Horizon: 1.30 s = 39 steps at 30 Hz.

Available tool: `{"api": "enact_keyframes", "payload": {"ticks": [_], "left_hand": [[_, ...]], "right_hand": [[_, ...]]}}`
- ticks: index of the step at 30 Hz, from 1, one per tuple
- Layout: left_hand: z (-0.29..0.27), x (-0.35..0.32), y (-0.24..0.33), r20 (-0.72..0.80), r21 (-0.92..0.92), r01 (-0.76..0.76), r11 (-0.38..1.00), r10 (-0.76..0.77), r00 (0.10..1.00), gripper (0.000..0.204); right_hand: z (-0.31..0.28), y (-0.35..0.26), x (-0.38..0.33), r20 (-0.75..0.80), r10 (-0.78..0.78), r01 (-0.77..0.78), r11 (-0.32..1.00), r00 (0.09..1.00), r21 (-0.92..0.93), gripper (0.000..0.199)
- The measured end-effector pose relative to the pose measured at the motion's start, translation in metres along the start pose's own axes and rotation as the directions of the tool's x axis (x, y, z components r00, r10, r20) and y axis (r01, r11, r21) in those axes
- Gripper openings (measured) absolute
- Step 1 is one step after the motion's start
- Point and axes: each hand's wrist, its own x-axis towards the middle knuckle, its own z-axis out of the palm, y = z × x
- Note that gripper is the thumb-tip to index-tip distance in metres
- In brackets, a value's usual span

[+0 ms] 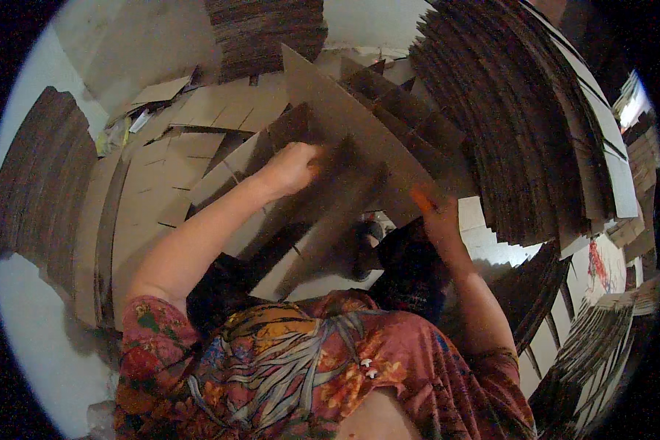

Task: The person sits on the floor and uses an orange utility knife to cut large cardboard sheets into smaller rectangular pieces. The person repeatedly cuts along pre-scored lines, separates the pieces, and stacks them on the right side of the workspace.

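Note:
In front of me a flat brown cardboard sheet (367, 125) stands tilted, one corner pointing up and away. My right hand (440, 216) is closed on its lower right edge, slightly blurred. My left hand (293, 170) is curled into a fist left of the sheet, close to slotted cardboard strips (246, 158); what its fingers hold, if anything, is hidden. Beyond the sheet, crossed cardboard dividers (418, 110) form a grid of cells, partly covered by it. Blurred strips hang between my hands above my lap.
A tall stack of dark cardboard pieces (521, 117) rises close on my right. Another stack (40, 191) stands at the far left, and one (268, 37) is against the back wall. Flat slotted cardboard sheets (154, 183) lie to my left. More bundled cardboard (594, 352) is at the lower right.

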Motion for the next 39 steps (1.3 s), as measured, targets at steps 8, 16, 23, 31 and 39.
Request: {"api": "enact_keyframes", "payload": {"ticks": [8, 16, 23, 31, 39], "left_hand": [[0.004, -0.003, -0.012, 0.077, -0.027, 0.129, 0.991, -0.126, 0.989, 0.025], [0.000, -0.019, 0.033, -0.301, 0.330, -0.070, 0.941, 0.176, 0.937, 0.032], [0.040, -0.029, 0.055, 0.077, 0.030, -0.044, 0.999, 0.041, 0.996, 0.022], [0.011, -0.037, 0.063, -0.099, 0.081, -0.056, 0.995, 0.064, 0.993, 0.032], [-0.007, -0.022, 0.042, 0.031, 0.320, 0.223, 0.921, -0.245, 0.969, 0.032]], "right_hand": [[-0.025, -0.040, -0.008, 0.065, 0.083, -0.082, 0.996, 0.994, -0.020, 0.036], [-0.021, -0.028, -0.001, 0.024, -0.024, 0.023, 0.999, 0.999, 0.027, 0.024], [-0.006, -0.022, 0.003, 0.036, -0.170, 0.171, 0.984, 0.985, -0.044, 0.029], [-0.018, 0.010, -0.011, 0.041, -0.019, 0.022, 0.995, 0.999, -0.095, 0.037], [-0.031, -0.060, -0.011, 0.293, -0.206, 0.332, 0.806, 0.934, -0.489, 0.064]]}}
